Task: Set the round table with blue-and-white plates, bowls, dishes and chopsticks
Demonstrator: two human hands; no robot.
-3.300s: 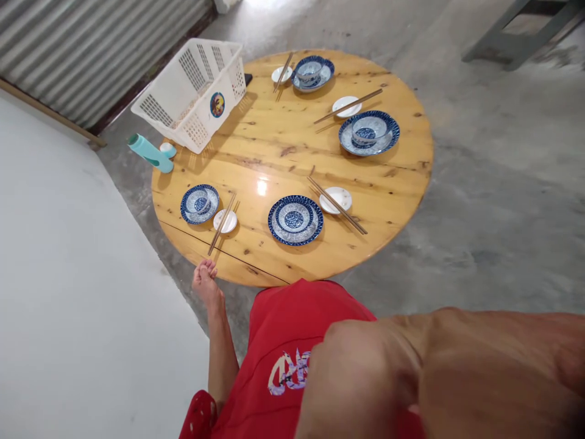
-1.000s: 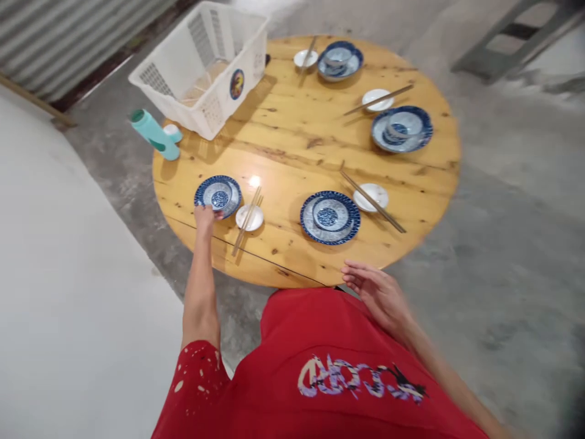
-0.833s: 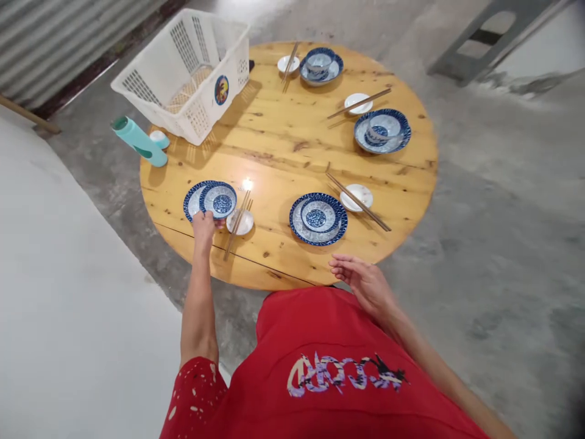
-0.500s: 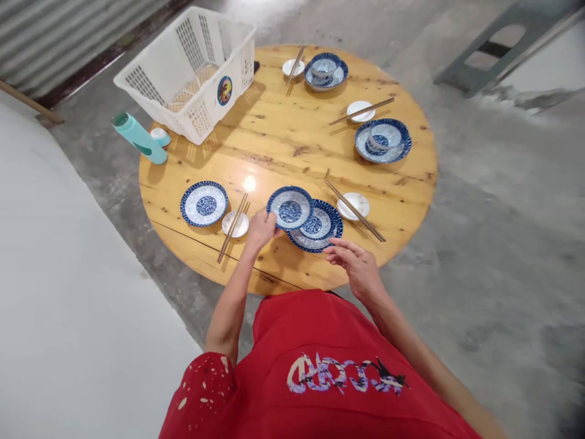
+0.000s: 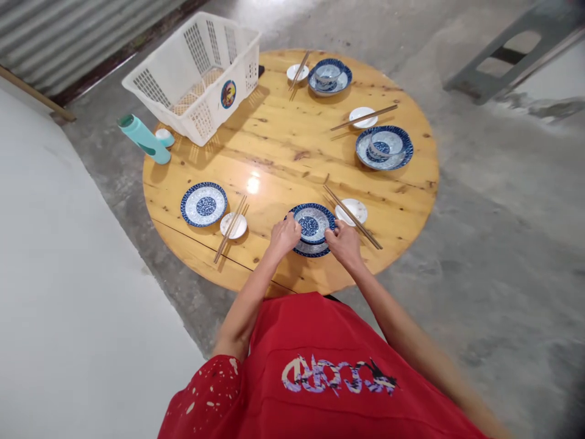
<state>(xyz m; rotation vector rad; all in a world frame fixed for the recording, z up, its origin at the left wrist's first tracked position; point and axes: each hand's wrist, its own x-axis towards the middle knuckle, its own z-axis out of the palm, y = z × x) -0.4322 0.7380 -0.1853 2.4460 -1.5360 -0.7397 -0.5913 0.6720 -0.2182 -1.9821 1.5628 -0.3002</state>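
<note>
A blue-and-white plate [image 5: 311, 223] with a dark blue patterned rim is between my two hands. My left hand [image 5: 286, 234] grips its left edge, fingers closed. At the opposite edge my right hand [image 5: 343, 242] pinches the rim. Beneath it lies a larger blue-rimmed plate [image 5: 312, 250], showing mainly along its near side; whether the two touch I cannot tell. Just right of my right hand, a small white dish [image 5: 358, 210] has a pair of brown chopsticks [image 5: 351, 216] across it.
On the round wooden table [image 5: 274, 158] are another blue-and-white plate [image 5: 203, 204], a white dish with chopsticks [image 5: 233, 226], and two settings with bowls on plates [image 5: 384, 148] at the far right. A white plastic basket [image 5: 201, 116] and a turquoise bottle [image 5: 145, 140] stand far left.
My left hand has carried the plate rightward over the larger plate. My right hand, earlier loose beside the larger plate's edge, has closed on the carried plate's right rim.
</note>
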